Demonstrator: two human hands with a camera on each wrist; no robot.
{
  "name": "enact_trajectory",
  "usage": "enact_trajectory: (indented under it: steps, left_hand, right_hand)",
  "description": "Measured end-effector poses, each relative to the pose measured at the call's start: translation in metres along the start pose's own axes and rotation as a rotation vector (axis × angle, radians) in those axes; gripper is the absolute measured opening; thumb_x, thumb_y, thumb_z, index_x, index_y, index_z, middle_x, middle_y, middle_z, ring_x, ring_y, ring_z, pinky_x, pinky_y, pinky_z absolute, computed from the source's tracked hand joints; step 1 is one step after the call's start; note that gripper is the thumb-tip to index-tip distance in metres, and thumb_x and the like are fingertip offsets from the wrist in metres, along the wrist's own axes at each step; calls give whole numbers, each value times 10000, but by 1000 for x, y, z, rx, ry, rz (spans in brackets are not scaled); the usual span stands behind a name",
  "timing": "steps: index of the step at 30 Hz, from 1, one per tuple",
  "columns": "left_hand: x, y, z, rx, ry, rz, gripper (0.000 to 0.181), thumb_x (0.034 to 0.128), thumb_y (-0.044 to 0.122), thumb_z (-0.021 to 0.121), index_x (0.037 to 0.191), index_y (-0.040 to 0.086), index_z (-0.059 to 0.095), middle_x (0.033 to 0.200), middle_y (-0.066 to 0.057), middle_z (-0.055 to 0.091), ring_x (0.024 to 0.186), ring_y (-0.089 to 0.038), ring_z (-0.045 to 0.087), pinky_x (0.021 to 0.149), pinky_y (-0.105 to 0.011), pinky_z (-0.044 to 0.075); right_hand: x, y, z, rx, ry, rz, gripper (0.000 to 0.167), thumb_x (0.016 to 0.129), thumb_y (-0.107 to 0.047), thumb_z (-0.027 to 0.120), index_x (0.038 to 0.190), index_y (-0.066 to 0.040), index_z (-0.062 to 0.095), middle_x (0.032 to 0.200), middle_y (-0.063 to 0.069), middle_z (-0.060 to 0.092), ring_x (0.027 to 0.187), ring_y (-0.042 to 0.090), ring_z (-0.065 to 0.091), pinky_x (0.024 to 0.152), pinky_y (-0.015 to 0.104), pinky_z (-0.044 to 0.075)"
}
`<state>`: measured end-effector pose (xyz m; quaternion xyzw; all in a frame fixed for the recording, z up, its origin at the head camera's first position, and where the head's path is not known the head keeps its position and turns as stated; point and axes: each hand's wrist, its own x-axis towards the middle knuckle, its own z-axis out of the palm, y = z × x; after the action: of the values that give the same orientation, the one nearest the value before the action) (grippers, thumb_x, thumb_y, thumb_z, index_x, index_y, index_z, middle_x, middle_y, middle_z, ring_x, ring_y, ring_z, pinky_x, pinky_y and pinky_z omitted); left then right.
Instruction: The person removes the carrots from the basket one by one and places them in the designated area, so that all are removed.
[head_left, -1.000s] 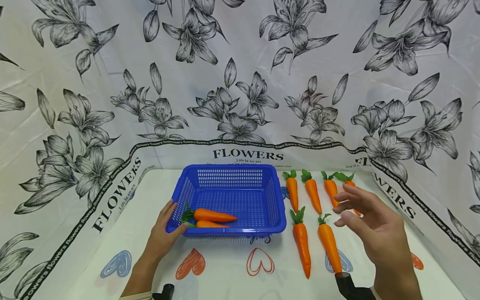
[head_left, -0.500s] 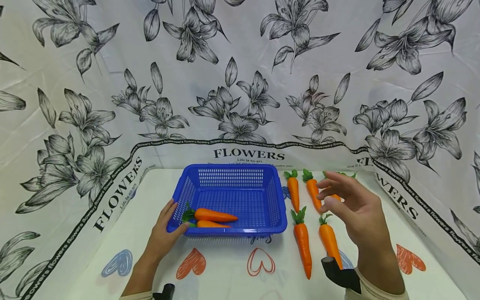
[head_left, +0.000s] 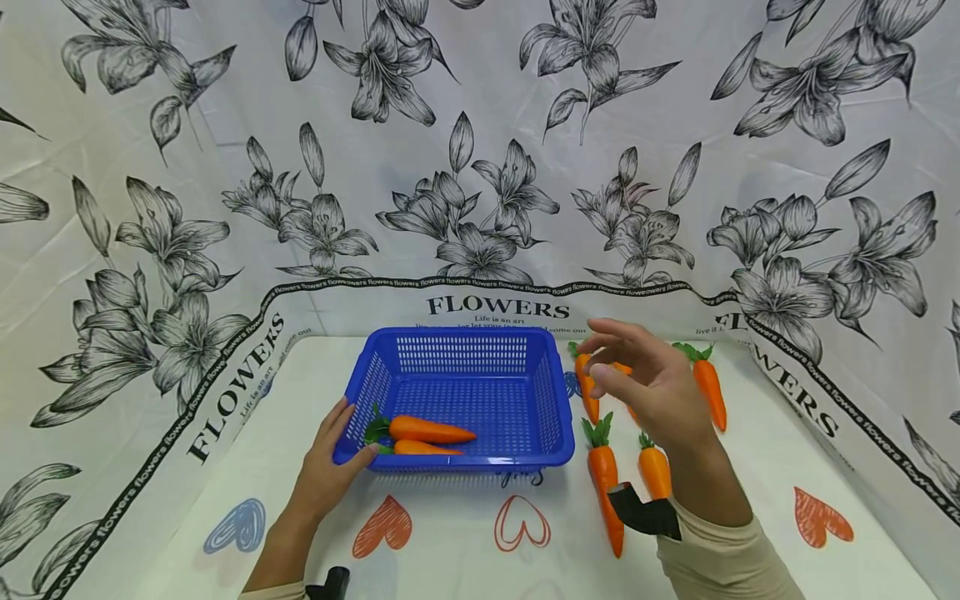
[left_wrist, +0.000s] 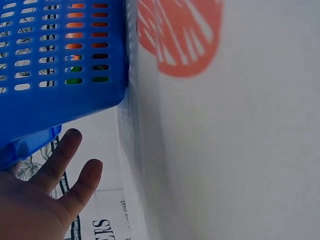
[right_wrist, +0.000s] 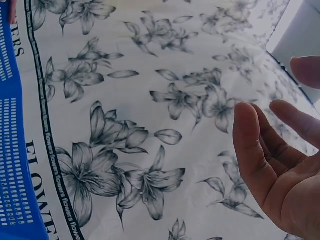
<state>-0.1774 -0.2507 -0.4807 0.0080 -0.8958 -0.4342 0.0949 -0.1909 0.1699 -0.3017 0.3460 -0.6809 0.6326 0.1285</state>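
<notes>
In the head view my left hand (head_left: 324, 475) holds the near left corner of a blue plastic basket (head_left: 480, 461), thumb over the rim. Two of its fingers stretch out straight beside the basket wall in the left wrist view. Two orange carrots (head_left: 431, 430) with green tops lie in the basket. My right hand (head_left: 652, 392), fingers loosely bent and apart, holds nothing; it hovers right of the basket above several carrots. One carrot (head_left: 604, 492) lies in front, another (head_left: 655, 473) beside it is partly covered by the wrist, and a further carrot (head_left: 709, 387) lies at the far right.
A white cloth with printed hearts (head_left: 382, 527) covers the table. Behind and at the sides hangs a white curtain (head_left: 480, 208) with black flower prints. A black wrist mount (head_left: 643, 510) sits on the right forearm.
My right hand has moved left across the carrots toward the basket, uncovering the far-right carrot and hiding others. The left hand, basket and carrots have stayed in place.
</notes>
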Motion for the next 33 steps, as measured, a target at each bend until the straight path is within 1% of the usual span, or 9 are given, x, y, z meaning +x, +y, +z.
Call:
enact_trajectory:
  steps: [3, 6, 9, 14, 17, 22, 26, 29, 33]
  left_hand:
    - [0, 0, -1, -2, -1, -1, 806, 884, 408, 667, 1538, 154, 270, 1596, -34, 141, 1410, -413, 168, 1013, -654, 261]
    - [0, 0, 1, -4, -5, -7, 796, 887, 393, 666, 1539, 168, 269, 1597, -28, 136, 1408, -418, 171, 1007, -654, 270]
    - [0, 0, 1, 0, -8, -12, 791, 889, 388, 664, 1540, 177, 267, 1598, -24, 132, 1407, -421, 172, 1001, -656, 277]
    - [0, 0, 0, 7, -8, -4, 797, 888, 403, 659, 1540, 167, 267, 1598, -28, 133, 1408, -420, 170, 1000, -659, 275]
    - [0, -1, 0, 7, -5, 1, 806, 885, 420, 659, 1539, 161, 267, 1597, -33, 136, 1407, -422, 169, 1000, -658, 275]
    - [-1, -1, 0, 3, -3, -2, 800, 886, 406, 663, 1538, 158, 270, 1596, -40, 139, 1403, -430, 176, 993, -654, 287]
    - [-1, -1, 0, 3, 1, 1, 787, 889, 385, 664, 1535, 155, 278, 1595, -36, 141, 1404, -426, 178, 993, -655, 287]
    - [-1, 0, -1, 2, 3, 3, 783, 891, 389, 662, 1535, 159, 280, 1596, -27, 141, 1408, -416, 173, 999, -657, 278]
    - [1, 1, -1, -1, -1, 2, 796, 887, 413, 659, 1537, 161, 275, 1597, -26, 138, 1411, -415, 163, 999, -658, 274]
  right_hand:
    - [9, 7, 5, 4, -35, 42, 458, 896, 96, 568, 1344, 13, 521, 1100, 229, 585, 916, 325, 599, 685, 369, 575]
    - [17, 17, 10, 14, -76, 60, 453, 896, 78, 585, 1340, 7, 528, 1105, 224, 591, 908, 346, 595, 664, 402, 578]
    - [25, 26, 15, -4, -109, 86, 456, 897, 40, 608, 1343, -21, 537, 1106, 192, 603, 913, 346, 596, 668, 412, 578]
    - [39, 39, 24, -8, -166, 99, 460, 895, -13, 629, 1346, -38, 542, 1099, 163, 614, 897, 337, 600, 657, 428, 576]
    - [47, 49, 30, -3, -214, 99, 455, 896, -32, 635, 1342, -32, 544, 1092, 172, 619, 879, 322, 609, 645, 429, 577]
    - [57, 63, 40, 0, -295, 146, 453, 907, -85, 647, 1348, -60, 546, 1088, 177, 612, 886, 299, 623, 650, 435, 577]
    - [64, 73, 47, -25, -349, 173, 467, 912, -130, 652, 1363, -93, 539, 1088, 133, 616, 895, 274, 626, 659, 420, 577]
    - [71, 81, 52, -49, -390, 176, 481, 911, -160, 656, 1372, -102, 531, 1085, 100, 627, 900, 263, 631, 663, 410, 578]
    - [79, 91, 60, -48, -435, 208, 481, 910, -181, 664, 1371, -130, 537, 1079, 83, 639, 902, 250, 639, 670, 418, 577]
